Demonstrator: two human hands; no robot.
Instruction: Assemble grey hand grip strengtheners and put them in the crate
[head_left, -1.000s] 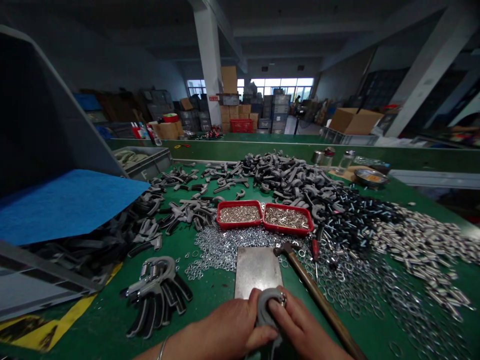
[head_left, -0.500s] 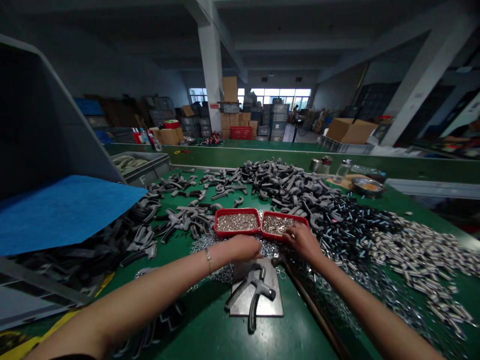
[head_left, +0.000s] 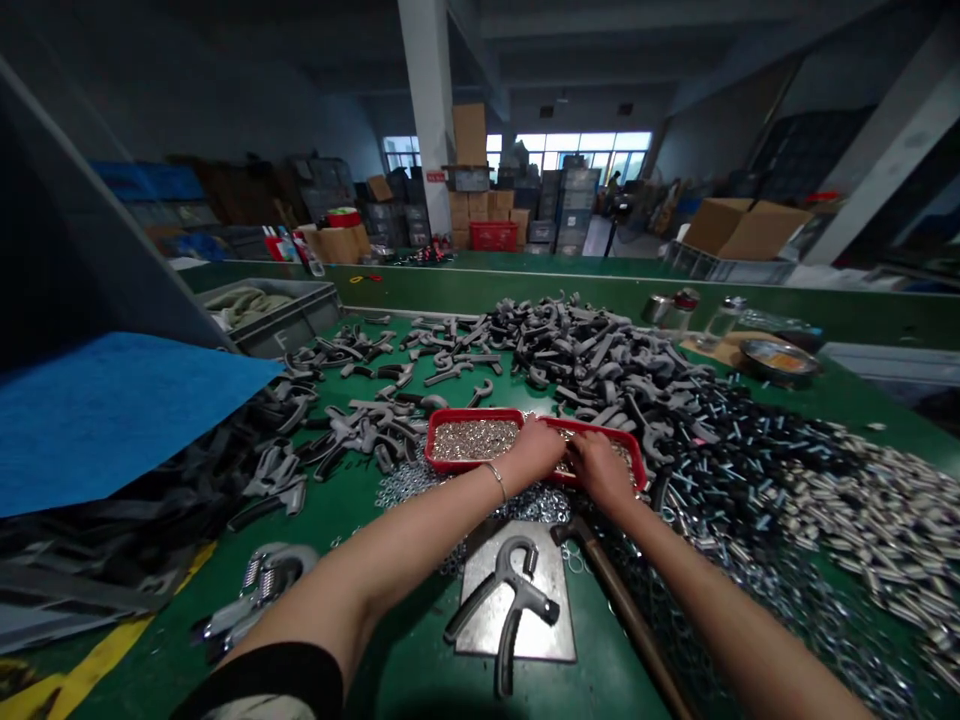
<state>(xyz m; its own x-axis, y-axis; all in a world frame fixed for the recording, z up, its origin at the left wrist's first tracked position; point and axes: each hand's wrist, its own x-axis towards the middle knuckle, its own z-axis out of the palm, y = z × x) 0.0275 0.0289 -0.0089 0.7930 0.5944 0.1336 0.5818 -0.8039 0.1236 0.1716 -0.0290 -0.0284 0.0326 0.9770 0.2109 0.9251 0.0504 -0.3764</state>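
Note:
My left hand and my right hand meet over the right red tray, which holds small metal pins. The fingers of both are bent and close together at the tray; what they hold is too small to make out. Beside it stands the left red tray, full of small metal pieces. Nearer me, a grey and black hand grip lies on a metal plate. To the right of the plate rests a hammer with a wooden handle.
Grey handles are heaped behind the trays. Black parts with screws and silver cylinders spread to the right. A blue sheet covers a bin at left. Glass jars and a metal bowl stand at back right.
My left hand has moved from above the metal plate up and right to the right tray, beside my right hand. The whole view has shifted slightly.

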